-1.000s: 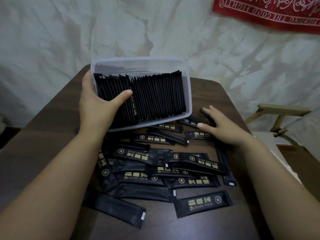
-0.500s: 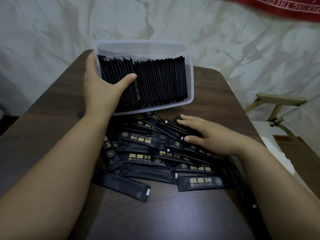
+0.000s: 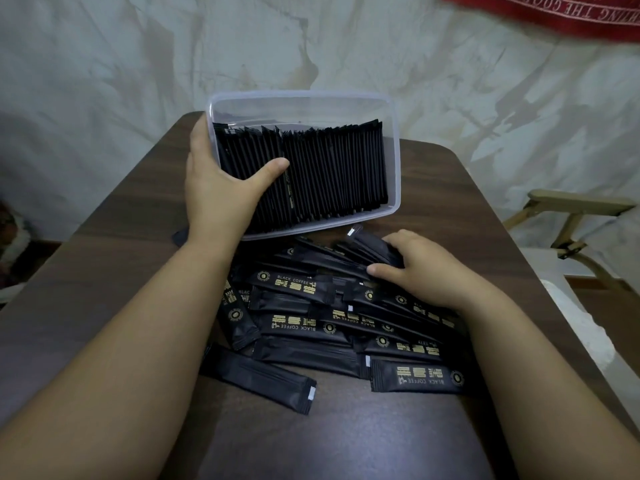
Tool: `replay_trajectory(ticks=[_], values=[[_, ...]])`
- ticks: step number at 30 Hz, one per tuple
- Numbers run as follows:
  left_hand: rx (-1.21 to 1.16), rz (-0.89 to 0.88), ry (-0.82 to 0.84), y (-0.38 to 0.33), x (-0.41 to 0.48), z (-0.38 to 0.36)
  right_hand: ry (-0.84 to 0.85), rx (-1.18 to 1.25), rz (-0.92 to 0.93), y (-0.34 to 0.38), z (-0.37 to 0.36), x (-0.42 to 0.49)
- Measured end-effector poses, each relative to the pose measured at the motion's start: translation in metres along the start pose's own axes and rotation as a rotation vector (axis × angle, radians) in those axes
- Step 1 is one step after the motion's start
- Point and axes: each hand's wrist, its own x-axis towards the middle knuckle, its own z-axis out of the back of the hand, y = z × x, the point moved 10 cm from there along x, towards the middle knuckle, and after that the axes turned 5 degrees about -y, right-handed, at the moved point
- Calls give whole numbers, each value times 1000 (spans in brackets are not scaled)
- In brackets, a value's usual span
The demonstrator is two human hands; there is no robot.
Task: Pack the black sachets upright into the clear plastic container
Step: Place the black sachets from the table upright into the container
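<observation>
A clear plastic container (image 3: 394, 147) stands tilted toward me at the far side of the table, holding a dense row of upright black sachets (image 3: 332, 174). My left hand (image 3: 221, 192) grips its left wall, thumb pressed against the packed sachets inside. Several loose black sachets (image 3: 311, 327) with gold print lie heaped on the table in front of the container. My right hand (image 3: 422, 271) curls around a small bunch of sachets (image 3: 367, 247) at the top right of the heap, lifting their ends.
The dark wooden table (image 3: 433, 202) has bare surface on the left and near edge. A wooden chair frame (image 3: 575, 209) stands to the right. A pale draped sheet (image 3: 104, 64) and a red cloth (image 3: 554, 15) hang behind.
My right hand moved from the table's right side into the heap and gathered a bunch of sachets, curling round them. The left hand kept its hold on the container.
</observation>
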Motion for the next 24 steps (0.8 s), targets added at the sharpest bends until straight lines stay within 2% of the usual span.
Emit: replay_trajectory(ticks=[4,11,18,24], values=[[2,5,3,-2,-2,0,-52,-48,89,8,3,-1],[-19,2,3,2,1,0,-132,59,62,2,18,-6],[-39,16,9,4,0,-1,-314,339,125,29,70,-15],[-52,18,-8,6,2,0,-485,602,159,76,94,24]])
